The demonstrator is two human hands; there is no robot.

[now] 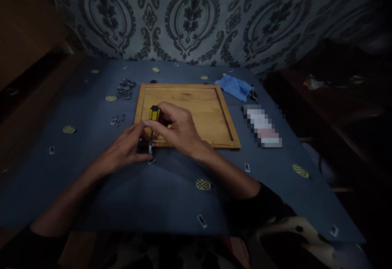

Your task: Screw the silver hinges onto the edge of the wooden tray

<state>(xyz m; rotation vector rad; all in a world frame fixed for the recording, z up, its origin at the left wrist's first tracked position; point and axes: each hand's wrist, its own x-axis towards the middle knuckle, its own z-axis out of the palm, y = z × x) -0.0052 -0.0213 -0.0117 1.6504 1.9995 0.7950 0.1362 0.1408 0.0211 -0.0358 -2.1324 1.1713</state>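
Note:
A shallow wooden tray (214,110) with a raised rim lies on a table under a dark blue cloth (171,195). My right hand (176,128) is closed round a screwdriver (154,116) with a yellow and black handle, held upright at the tray's near left corner. My left hand (128,148) pinches a small metal fitting (150,148) against that corner, right below the screwdriver's tip. What exactly the fitting is I cannot make out in the dim light.
A pile of metal hardware (125,89) and several small screws (118,120) lie left of the tray. A blue rag (234,86) and a blurred-out flat object (263,126) sit to its right. A patterned wall stands behind; dark furniture (333,93) flanks the right.

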